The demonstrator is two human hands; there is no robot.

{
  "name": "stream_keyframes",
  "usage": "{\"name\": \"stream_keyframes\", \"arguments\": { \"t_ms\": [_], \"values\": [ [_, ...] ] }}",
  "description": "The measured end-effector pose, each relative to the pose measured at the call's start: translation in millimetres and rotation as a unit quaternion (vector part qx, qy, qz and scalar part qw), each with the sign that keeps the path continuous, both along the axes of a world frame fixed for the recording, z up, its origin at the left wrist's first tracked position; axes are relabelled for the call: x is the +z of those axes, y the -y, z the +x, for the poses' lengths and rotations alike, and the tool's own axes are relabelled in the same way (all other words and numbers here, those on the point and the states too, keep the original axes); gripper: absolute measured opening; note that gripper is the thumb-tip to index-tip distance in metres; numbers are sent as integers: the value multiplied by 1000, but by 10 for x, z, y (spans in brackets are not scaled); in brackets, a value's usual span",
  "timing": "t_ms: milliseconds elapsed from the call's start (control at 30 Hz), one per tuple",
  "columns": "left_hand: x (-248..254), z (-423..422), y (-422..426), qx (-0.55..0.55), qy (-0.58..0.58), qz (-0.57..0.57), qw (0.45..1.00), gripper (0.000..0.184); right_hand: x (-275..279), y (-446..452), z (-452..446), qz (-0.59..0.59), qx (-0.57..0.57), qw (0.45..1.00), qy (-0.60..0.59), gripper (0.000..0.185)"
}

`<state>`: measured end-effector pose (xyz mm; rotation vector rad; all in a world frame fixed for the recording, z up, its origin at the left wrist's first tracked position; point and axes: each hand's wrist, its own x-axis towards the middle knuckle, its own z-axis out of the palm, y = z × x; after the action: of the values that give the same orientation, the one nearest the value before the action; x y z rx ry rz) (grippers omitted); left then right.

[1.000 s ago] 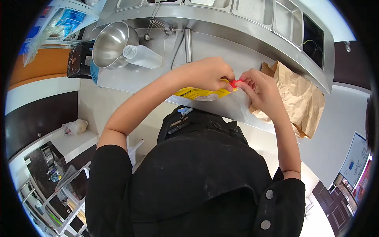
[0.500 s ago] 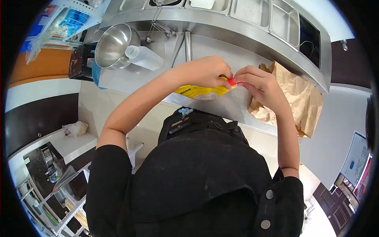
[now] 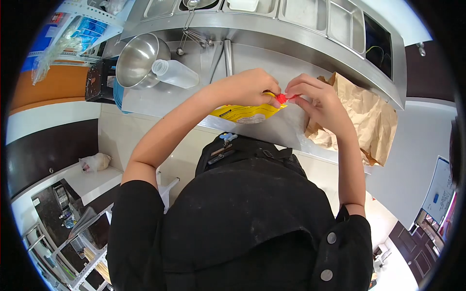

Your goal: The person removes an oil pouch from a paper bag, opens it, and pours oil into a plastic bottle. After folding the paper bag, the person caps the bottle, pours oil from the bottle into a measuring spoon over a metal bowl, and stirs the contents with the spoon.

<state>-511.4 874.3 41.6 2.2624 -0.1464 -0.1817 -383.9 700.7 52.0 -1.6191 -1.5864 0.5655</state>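
My left hand (image 3: 255, 87) is closed around the top corner of a yellow pouch (image 3: 245, 113) with dark print and a pale panel. The pouch hangs on its side near the front edge of the steel counter. At its corner, by my left fingertips, sits a small red piece (image 3: 281, 99), either a cap or a tie; I cannot tell which. A thin red strip stretches from it to my right hand (image 3: 318, 99), whose thumb and fingers pinch the strip's end. A crumpled brown paper bag (image 3: 361, 114) lies just right of that hand.
A steel bowl (image 3: 138, 60) and a translucent plastic bottle (image 3: 177, 72), lying tilted against it, are at the left. Measuring spoons (image 3: 194, 36) and a steel rod (image 3: 228, 58) lie further back. Metal pans (image 3: 303, 14) line the raised rear ledge.
The red piece now shows more, with a thin strip drawn out to the right. My hands are slightly further apart at the pouch's corner.
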Motion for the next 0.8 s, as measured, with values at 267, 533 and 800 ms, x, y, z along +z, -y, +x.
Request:
{"name": "stream_keyframes", "arguments": {
  "t_ms": [267, 533, 800],
  "values": [
    [20, -17, -7, -7, -8, 22, 1000, 15, 27, -43, -36, -100, -37, 992, -61, 10],
    [-24, -7, 21, -12, 15, 24, 1000, 16, 182, -105, -79, -101, -6, 991, 83, 11],
    [-16, -22, 19, -2, 5, 32, 999, 18, 119, -80, -60, -63, 17, 995, 72, 11]
  ]
}}
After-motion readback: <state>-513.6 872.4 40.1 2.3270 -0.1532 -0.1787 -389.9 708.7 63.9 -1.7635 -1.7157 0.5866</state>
